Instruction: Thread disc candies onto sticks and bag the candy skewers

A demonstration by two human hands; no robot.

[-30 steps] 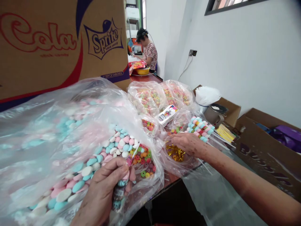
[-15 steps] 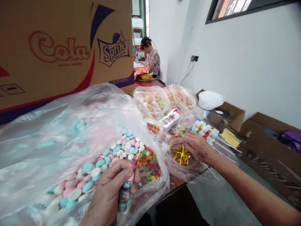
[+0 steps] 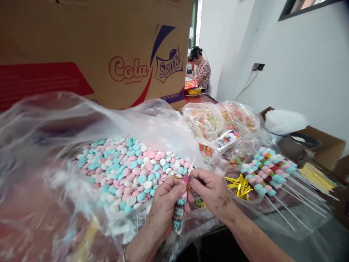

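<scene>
My left hand [image 3: 165, 202] is closed around a wrapped candy skewer [image 3: 178, 214], its clear printed wrapper gathered at the top, with a white stick poking up. Against that gathered neck, my right hand [image 3: 212, 193] pinches a thin gold twist tie [image 3: 178, 177], partly hidden by the fingers. Behind both hands, pink, blue and white round candies [image 3: 128, 174] lie heaped in a large clear plastic bag [image 3: 81, 116]. Loose gold twist ties [image 3: 240, 187] sit right of my right hand. Beyond them are unwrapped candy skewers [image 3: 268, 169] on white sticks.
A large cardboard carton [image 3: 131, 47] stands behind the bag. Bags of ring candies [image 3: 204, 122], a stack of printed cards [image 3: 227, 141], a grey mug [image 3: 297, 147] and yellow strips [image 3: 317, 176] lie to the right. A person [image 3: 201, 71] sits at the far end.
My right hand has moved from the pile of gold twist ties to the wrapped skewer's neck, bringing a tie. The view has turned left, showing more of the heaped candies.
</scene>
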